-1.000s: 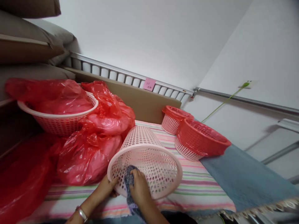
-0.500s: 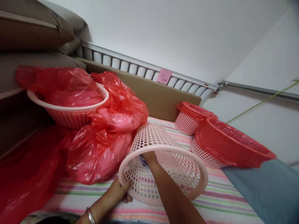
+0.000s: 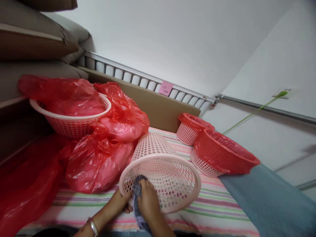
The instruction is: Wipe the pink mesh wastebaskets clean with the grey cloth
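Observation:
A pale pink plastic basket (image 3: pixel 155 144) with holes in its wall lies on its side, its wide mouth facing me. My left hand (image 3: pixel 125 199) grips the lower left of the rim, thumb on the inner side and fingers underneath. A grey-blue cloth (image 3: pixel 137 200) is bunched in my right hand (image 3: pixel 147 197), which presses it against the rim's lower left, close beside my left hand. Part of the cloth hangs down below the rim. The basket's inside shows nothing but its perforated wall.
Red plastic bags (image 3: pixel 98 164) with pink contents lie at left, beside another pink basket (image 3: pixel 71 126) holding a red bag. Two bag-lined baskets (image 3: pixel 207 166) stand at right on the striped sheet (image 3: pixel 222 200). Brown cushions (image 3: pixel 37 42) are stacked at upper left; a railing (image 3: pixel 138 75) runs behind.
My right hand has come out from deep inside the basket to its lower left rim, bringing the cloth into plain view. My left hand keeps its hold on the rim.

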{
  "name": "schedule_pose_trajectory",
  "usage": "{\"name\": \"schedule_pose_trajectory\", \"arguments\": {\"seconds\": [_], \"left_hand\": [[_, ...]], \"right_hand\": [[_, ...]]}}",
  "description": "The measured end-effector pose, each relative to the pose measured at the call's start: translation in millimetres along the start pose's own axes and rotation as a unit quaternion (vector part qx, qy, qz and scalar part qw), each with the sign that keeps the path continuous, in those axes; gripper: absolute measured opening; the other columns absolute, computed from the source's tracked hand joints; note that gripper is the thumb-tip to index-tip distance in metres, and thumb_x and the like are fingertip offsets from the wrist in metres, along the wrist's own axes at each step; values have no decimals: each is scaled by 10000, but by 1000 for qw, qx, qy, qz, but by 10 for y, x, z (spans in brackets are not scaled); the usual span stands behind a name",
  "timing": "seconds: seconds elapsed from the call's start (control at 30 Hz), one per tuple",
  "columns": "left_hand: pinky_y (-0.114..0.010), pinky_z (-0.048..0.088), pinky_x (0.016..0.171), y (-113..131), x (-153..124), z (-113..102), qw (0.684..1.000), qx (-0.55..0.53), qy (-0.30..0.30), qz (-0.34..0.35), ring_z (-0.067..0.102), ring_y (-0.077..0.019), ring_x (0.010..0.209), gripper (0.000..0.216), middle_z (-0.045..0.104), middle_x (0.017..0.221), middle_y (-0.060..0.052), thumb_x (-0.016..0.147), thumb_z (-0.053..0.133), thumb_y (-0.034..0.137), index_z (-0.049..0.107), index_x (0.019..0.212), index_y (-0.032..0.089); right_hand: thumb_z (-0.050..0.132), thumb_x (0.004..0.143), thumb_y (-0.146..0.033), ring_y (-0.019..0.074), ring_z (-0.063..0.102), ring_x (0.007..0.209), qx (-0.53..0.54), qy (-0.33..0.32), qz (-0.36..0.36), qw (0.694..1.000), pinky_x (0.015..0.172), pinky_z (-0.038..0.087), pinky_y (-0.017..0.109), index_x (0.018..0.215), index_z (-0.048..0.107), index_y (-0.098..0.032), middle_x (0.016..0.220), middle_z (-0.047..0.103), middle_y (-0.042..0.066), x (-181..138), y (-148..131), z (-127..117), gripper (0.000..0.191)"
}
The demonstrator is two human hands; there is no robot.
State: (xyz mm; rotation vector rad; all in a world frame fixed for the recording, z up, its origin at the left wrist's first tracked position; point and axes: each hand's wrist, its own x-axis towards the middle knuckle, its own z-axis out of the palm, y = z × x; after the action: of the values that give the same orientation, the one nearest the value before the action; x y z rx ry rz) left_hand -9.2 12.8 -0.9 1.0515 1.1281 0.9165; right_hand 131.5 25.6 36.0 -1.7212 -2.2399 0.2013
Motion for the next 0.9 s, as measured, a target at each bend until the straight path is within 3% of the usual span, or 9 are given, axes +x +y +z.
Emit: {"name": "schedule_pose_trajectory", "arguments": {"seconds": [0.17,0.37,0.5,0.7,0.9], "left_hand": [[-245,498,434,-96,-25,95,1000,-23,-5,-6,616,-162,420,581,628,465,-19,686,516,668,548,886,123],[-208,474,392,-76,32,302,997,-31,-66,7,609,-140,412,641,637,499,-2,733,494,633,473,1119,121],[-184,467,382,5,59,320,996,-27,-80,-1,632,-138,444,610,666,584,-37,758,482,600,448,1140,125],[-193,485,380,-89,90,285,996,-39,-79,-22,642,-154,447,605,654,550,-34,779,490,566,374,1161,111],[-191,485,375,-125,115,305,996,-44,-68,-38,642,-152,451,591,656,556,-50,778,474,598,408,1095,104]], "right_hand": [[445,595,-86,250,488,1018,17,-14,-10,1000,902,344,354,1010,560,-204,1049,579,69,-431,51,-52,446],[432,613,-77,230,512,974,4,-7,15,1000,859,369,323,1027,557,-195,1018,587,73,-428,273,-75,448],[418,663,-65,226,541,954,-42,29,24,998,852,381,307,1029,583,-164,991,616,92,-35,393,-39,414],[387,733,-67,238,573,945,-48,57,37,997,862,387,336,984,633,-147,962,648,124,894,629,79,361],[402,806,-157,200,558,1016,-1,54,21,998,903,382,320,986,640,-231,998,664,53,1435,814,105,307]]}}
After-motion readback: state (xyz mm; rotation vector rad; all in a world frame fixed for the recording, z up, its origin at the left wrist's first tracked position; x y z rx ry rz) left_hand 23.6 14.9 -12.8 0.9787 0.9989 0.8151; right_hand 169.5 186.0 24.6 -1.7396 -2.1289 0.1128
